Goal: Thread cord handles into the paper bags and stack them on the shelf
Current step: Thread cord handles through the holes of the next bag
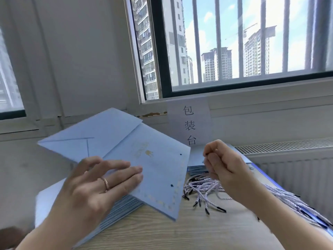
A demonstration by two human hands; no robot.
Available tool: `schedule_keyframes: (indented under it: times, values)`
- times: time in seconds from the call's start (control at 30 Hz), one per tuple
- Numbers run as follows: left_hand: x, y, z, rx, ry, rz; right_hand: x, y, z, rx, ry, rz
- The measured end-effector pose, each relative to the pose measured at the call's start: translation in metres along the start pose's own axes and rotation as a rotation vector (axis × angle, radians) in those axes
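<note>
2 bare hands work over a pale wooden table (162, 231) below a barred window (234, 51). At centre, tilted up off a pile, is a flat, folded light-blue paper bag (158, 159) with faint gold print. 2 small punched holes (172, 185) sit near its right edge. The left hand (100, 179), wearing a ring, rests on the bag's lower left face with fingers spread and nearly straight — the thumb is hidden, so any pinch from beneath cannot be confirmed. Under the bag lies a stack of matching bags (122, 210). Just right of the bag, the right hand (221, 163) hovers with fingers curled, thumb and forefinger pinched together on the black tip of a twisted white cord (206, 154). Lower down, also right of the bag, sprawls a loose heap of cords (201, 188). Behind the bag's right corner hangs a paper sign (189, 123). The bag looks light, thin card that creases easily, best steadied flat beside the holes. The cord looks limp — its stiff tip is the place to hold.
</note>
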State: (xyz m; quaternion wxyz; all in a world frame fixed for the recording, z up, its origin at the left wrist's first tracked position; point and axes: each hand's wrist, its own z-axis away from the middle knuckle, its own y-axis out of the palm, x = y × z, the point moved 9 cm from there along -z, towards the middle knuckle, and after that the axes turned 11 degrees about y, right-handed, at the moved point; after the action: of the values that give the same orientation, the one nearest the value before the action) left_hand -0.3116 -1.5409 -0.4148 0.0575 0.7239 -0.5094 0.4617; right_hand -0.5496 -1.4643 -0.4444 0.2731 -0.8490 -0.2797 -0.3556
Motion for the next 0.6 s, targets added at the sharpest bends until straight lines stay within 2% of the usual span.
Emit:
schedule_keyframes:
  times: [0.07,0.17,0.27,0.4,0.53,0.6]
  values:
    - [0.005,-0.003,-0.01,-0.013,0.036,-0.029,0.009,0.006,0.006,0.071,-0.057,0.054]
    - [0.018,-0.006,-0.028,-0.052,0.056,-0.083,0.009,0.015,0.013,0.134,-0.127,0.297]
    - [0.028,-0.005,-0.046,-0.083,0.077,-0.083,0.001,0.025,0.014,0.19,-0.107,0.44]
    - [0.037,0.007,-0.062,-0.058,0.088,0.005,0.006,0.043,0.022,0.269,-0.1,0.406]
    - [0.053,0.03,-0.069,0.035,0.015,0.078,0.018,0.058,0.025,0.315,-0.137,0.306]
    - [0.057,0.047,-0.068,0.084,-0.019,0.154,0.018,0.063,0.027,0.333,-0.152,0.351]
